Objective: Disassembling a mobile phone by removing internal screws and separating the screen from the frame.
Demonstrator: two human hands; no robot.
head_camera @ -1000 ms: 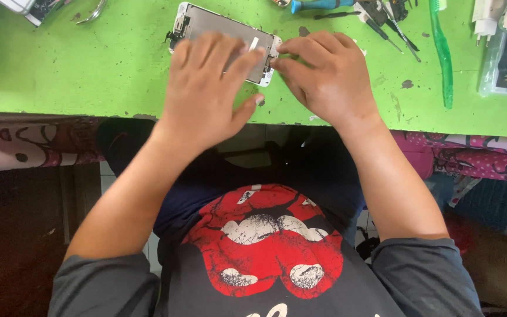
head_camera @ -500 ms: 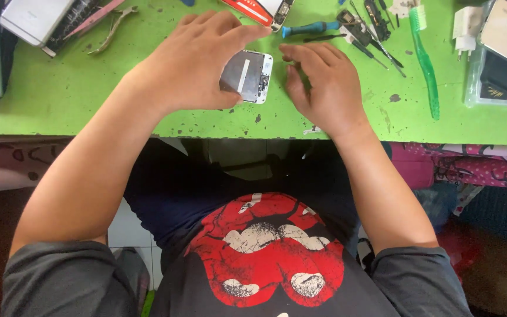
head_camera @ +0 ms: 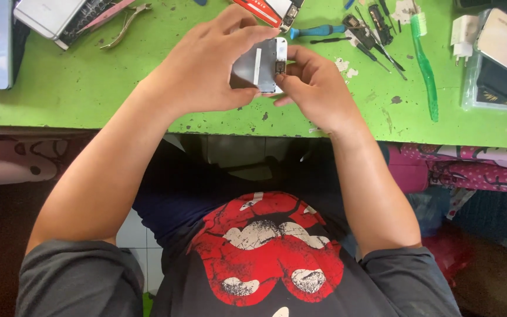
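Your left hand (head_camera: 206,70) grips the phone screen panel (head_camera: 259,67) at upper centre of the frame, above the green desk (head_camera: 77,88). Your right hand (head_camera: 318,88) pinches its small camera part; keep the panel steady and press lightly.

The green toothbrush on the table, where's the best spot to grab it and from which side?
Probably best: pinch the green toothbrush at mid-handle, coming straight down from above. It lies flat and lengthwise on the green table, its bristle head up beside the small tools, while the handle's lower stretch has bare tabletop on both sides, giving fingers room.
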